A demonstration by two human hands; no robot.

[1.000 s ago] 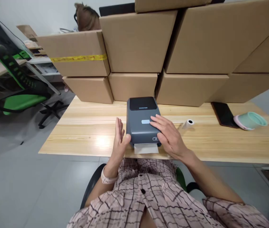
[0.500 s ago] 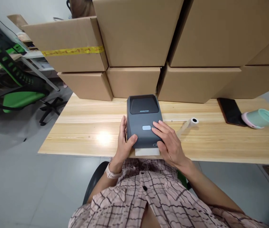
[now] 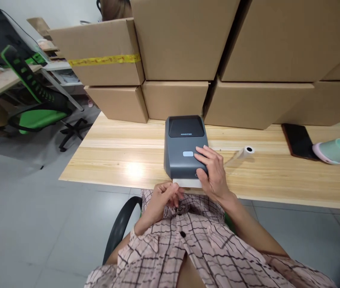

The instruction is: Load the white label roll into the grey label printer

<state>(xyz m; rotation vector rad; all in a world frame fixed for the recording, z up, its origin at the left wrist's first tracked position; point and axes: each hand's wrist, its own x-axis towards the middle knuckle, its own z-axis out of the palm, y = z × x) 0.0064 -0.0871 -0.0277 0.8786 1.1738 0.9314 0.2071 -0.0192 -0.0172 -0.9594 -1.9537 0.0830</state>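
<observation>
A dark grey label printer (image 3: 181,158) with a glossy black window stands near the table's front edge, its lid down. White label paper (image 3: 192,183) sticks out of its front slot. My left hand (image 3: 165,195) pinches the left corner of that paper between thumb and fingers, just over the table edge. Resting on the printer's right front side is my right hand (image 3: 213,172), its fingers spread over the top by the pale button and its thumb at the front. Nothing is gripped in the right hand.
Right of the printer a small white roll (image 3: 248,150) stands on the wooden table (image 3: 122,146). A phone (image 3: 298,141) and a mint cup (image 3: 339,151) lie at the far right. Stacked cardboard boxes (image 3: 175,98) line the back. A green chair (image 3: 42,118) and part of a person's head appear at left.
My left hand has left the printer's left side and moved down to the paper at its front, closing on the corner. My right hand stays on the printer. The view has shifted slightly.
</observation>
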